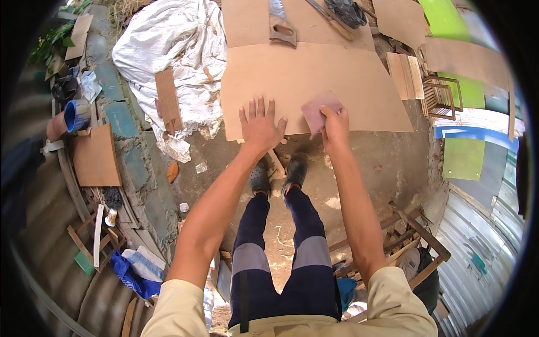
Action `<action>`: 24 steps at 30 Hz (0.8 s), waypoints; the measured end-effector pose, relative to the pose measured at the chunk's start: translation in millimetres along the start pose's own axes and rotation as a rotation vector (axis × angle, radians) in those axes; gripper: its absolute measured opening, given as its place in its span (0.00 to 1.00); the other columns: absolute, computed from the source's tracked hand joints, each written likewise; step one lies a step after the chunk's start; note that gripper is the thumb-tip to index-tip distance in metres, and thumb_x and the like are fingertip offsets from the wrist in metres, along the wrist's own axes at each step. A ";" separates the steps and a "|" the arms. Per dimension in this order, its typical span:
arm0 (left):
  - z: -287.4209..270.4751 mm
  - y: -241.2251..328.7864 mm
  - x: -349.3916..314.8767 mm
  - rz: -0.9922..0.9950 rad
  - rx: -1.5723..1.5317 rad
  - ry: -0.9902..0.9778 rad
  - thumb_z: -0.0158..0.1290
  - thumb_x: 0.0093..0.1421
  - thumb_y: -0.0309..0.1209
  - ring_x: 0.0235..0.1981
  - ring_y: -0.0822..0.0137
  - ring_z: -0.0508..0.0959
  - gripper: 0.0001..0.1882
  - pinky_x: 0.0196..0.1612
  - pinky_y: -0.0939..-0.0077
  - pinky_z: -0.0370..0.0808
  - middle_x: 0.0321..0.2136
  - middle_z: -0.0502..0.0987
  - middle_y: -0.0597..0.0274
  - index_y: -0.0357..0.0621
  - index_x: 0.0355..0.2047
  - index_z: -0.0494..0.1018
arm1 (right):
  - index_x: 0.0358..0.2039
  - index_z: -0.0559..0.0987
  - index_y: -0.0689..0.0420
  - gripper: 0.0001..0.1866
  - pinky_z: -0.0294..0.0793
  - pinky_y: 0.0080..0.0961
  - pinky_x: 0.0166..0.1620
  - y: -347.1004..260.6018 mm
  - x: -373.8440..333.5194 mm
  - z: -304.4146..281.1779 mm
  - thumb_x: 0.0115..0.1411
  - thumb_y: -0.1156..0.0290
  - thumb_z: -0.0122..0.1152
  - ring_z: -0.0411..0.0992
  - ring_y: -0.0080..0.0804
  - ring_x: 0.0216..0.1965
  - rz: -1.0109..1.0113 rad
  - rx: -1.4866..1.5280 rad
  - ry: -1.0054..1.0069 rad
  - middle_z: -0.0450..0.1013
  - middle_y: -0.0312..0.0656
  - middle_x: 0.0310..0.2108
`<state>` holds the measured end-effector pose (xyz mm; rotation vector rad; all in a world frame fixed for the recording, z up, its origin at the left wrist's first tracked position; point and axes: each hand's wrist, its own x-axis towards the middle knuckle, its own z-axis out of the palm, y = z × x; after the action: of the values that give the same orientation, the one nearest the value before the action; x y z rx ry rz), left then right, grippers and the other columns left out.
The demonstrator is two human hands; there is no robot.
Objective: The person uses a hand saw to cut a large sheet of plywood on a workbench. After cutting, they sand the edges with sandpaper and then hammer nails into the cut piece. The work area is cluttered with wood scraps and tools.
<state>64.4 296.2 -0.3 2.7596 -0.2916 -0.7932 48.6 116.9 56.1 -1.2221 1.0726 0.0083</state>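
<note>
A large light-brown wooden board [370, 84] lies in front of me, its near edge just above my feet. My left hand [261, 128] rests flat on the board near that edge, fingers spread and holding nothing. To its right, my right hand [336, 128] grips a pinkish piece of sandpaper [318, 109] between thumb and fingers, over the near part of the board. The underside of the sandpaper is hidden, so whether it touches the wood I cannot tell. On the board's far side lies a handsaw [282, 32] with a brown handle.
Beyond the saw lie a wooden-handled tool [338, 27] and a black plastic bag [346, 12]. White sacking [168, 42] spreads at left with a wood strip [168, 101] on it. A blue-rimmed bucket [77, 115], a wooden frame [421, 233] and metal sheeting [471, 253] stand around.
</note>
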 end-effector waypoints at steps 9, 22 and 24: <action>-0.7 39.9 65.1 -0.058 -0.002 -0.024 0.38 0.66 0.65 0.78 0.48 0.39 0.47 0.75 0.43 0.30 0.77 0.43 0.53 0.53 0.77 0.45 | 0.65 0.63 0.64 0.35 0.74 0.36 0.57 -15.9 170.8 2.9 0.56 0.78 0.56 0.72 0.46 0.59 0.004 -0.401 -0.056 0.73 0.56 0.56; 9.3 45.9 191.2 -0.178 0.119 0.042 0.42 0.67 0.60 0.77 0.50 0.41 0.46 0.76 0.47 0.35 0.77 0.44 0.49 0.48 0.76 0.46 | 0.49 0.78 0.59 0.17 0.70 0.47 0.57 -121.3 408.7 1.3 0.60 0.68 0.57 0.70 0.53 0.55 -0.813 -1.108 0.068 0.74 0.54 0.50; 8.1 46.5 208.5 0.044 0.098 0.265 0.47 0.68 0.52 0.76 0.50 0.47 0.42 0.75 0.47 0.42 0.75 0.48 0.47 0.45 0.75 0.51 | 0.47 0.77 0.58 0.16 0.70 0.47 0.56 -151.7 449.1 -0.4 0.59 0.69 0.57 0.70 0.51 0.54 -0.849 -1.133 0.302 0.74 0.51 0.49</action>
<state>227.7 196.5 -95.7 2.8949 -0.3452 -0.4045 371.4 -177.3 -128.2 -2.7088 0.6833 -0.2593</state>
